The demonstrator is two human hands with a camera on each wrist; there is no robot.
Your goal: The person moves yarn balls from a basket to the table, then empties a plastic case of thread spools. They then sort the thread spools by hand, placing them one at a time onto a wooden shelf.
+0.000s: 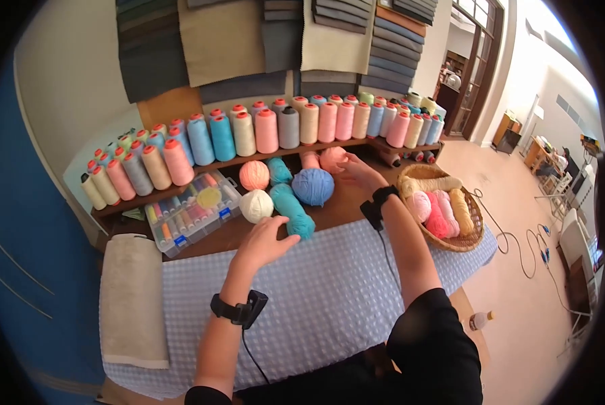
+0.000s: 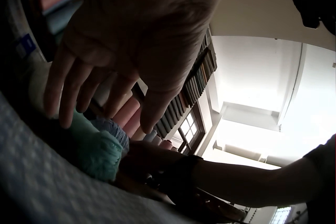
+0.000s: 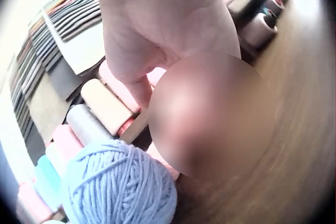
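Observation:
In the head view, my left hand hovers with spread, slightly bent fingers beside the white yarn ball and the long teal skein. The left wrist view shows the palm with nothing in it, above the teal yarn. My right hand has its fingers on the right side of a salmon yarn ball, behind the blue ball. A blurred patch in the right wrist view hides most fingers of that hand; the blue yarn lies close by.
Orange and teal yarn balls lie near the shelf of thread cones. A wicker basket of yarn stands right, a clear thread box left. A folded towel lies on the checked cloth.

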